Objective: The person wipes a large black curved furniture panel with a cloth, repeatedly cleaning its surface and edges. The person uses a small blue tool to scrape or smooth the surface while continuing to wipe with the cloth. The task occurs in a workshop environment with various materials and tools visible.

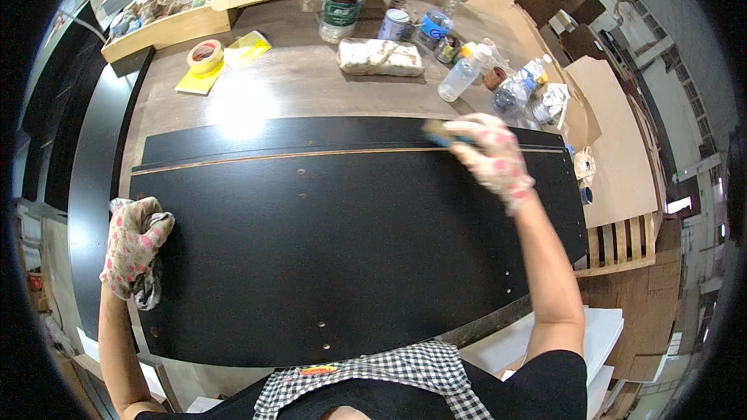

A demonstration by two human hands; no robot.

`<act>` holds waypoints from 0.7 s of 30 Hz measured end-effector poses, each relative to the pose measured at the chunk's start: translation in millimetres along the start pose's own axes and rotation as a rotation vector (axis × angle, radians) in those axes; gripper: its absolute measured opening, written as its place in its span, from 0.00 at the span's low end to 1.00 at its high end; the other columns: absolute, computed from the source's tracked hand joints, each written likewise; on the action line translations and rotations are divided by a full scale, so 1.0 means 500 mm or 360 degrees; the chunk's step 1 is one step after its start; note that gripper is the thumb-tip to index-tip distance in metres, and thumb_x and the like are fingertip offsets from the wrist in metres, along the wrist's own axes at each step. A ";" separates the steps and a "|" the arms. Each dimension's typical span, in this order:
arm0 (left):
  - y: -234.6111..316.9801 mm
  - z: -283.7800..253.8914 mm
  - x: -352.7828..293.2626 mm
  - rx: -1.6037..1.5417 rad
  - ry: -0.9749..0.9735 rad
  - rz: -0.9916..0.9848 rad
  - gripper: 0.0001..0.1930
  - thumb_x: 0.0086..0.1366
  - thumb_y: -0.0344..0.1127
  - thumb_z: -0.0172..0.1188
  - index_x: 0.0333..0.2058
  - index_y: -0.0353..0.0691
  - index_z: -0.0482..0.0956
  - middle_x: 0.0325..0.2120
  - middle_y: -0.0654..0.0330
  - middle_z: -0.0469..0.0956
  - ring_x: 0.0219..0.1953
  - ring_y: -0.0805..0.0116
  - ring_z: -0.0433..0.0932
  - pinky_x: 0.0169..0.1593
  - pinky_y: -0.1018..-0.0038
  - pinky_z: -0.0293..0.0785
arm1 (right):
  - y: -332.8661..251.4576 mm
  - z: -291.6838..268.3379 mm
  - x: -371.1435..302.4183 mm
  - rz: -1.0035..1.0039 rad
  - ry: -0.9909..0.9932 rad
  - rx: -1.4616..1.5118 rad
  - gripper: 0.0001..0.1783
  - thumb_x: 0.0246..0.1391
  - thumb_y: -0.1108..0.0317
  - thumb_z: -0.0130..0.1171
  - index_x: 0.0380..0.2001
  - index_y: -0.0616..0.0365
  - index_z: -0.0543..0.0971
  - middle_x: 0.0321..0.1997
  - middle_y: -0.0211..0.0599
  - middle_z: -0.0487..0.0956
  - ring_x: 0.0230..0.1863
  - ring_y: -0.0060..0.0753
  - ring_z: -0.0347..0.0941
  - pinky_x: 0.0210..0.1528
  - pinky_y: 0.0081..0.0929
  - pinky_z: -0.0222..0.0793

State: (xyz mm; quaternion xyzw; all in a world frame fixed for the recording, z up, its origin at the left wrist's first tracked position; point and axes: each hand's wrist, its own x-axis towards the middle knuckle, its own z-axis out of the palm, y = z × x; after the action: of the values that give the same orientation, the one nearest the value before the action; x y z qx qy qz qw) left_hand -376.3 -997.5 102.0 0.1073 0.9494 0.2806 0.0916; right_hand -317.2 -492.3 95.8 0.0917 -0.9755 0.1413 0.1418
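One black panel [373, 241] lies on the surface [303, 89]; we see the left hand [132, 245], fingers clenched around a cloth [148, 289], at the panel's left edge; the right hand [494, 157], fingers grasping a blurred block [440, 133], near the groove [342, 153].

Toward the tabletop's [303, 87] far left corner, a tape roll [204, 68] on a yellow sheet [196, 84]; near the far edge, a green-labelled jar [340, 15]; toward the right edge, a clear bottle [459, 78].

Panel [350, 241] smooth, semi-gloss, w/ groove [311, 155] looking like bare wood. Gloves [499, 157] matt cloth, rag [147, 289] crumpled cloth. Counter [303, 87] smooth w/ glossy glare; bottle [461, 76] clear plastic, tray [167, 33] unpainted wood, lg. sheet [615, 144] matt cardbd.
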 end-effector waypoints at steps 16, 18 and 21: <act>0.396 0.274 0.024 0.0244 -0.0528 0.0939 0.12 0.54 0.41 0.65 0.23 0.37 0.77 0.22 0.49 0.77 0.29 0.46 0.79 0.35 0.58 0.73 | 0.178 -0.023 -0.104 -0.0363 0.0040 0.0158 0.15 0.51 0.69 0.66 0.44 0.49 0.83 0.44 0.39 0.79 0.50 0.45 0.73 0.55 0.39 0.69; 0.428 0.293 0.026 0.0285 -0.0538 0.0908 0.13 0.53 0.41 0.65 0.22 0.37 0.76 0.22 0.49 0.76 0.28 0.45 0.78 0.34 0.59 0.73 | 0.217 -0.033 -0.127 -0.0046 0.0045 0.0085 0.15 0.52 0.69 0.65 0.45 0.48 0.83 0.44 0.39 0.79 0.50 0.44 0.73 0.55 0.39 0.69; 0.454 0.307 0.022 0.0253 -0.0490 0.0794 0.11 0.52 0.40 0.65 0.23 0.37 0.77 0.22 0.50 0.76 0.29 0.48 0.78 0.35 0.59 0.73 | 0.337 -0.149 -0.187 0.0329 0.0068 -0.0345 0.14 0.51 0.67 0.65 0.43 0.49 0.83 0.42 0.39 0.79 0.48 0.44 0.74 0.53 0.39 0.69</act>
State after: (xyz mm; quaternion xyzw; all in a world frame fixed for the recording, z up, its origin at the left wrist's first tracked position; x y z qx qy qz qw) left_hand -316.1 -729.9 99.5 0.3853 0.8876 0.1998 0.1542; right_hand -247.4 -298.1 93.9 -0.0280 -0.9860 0.0510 0.1562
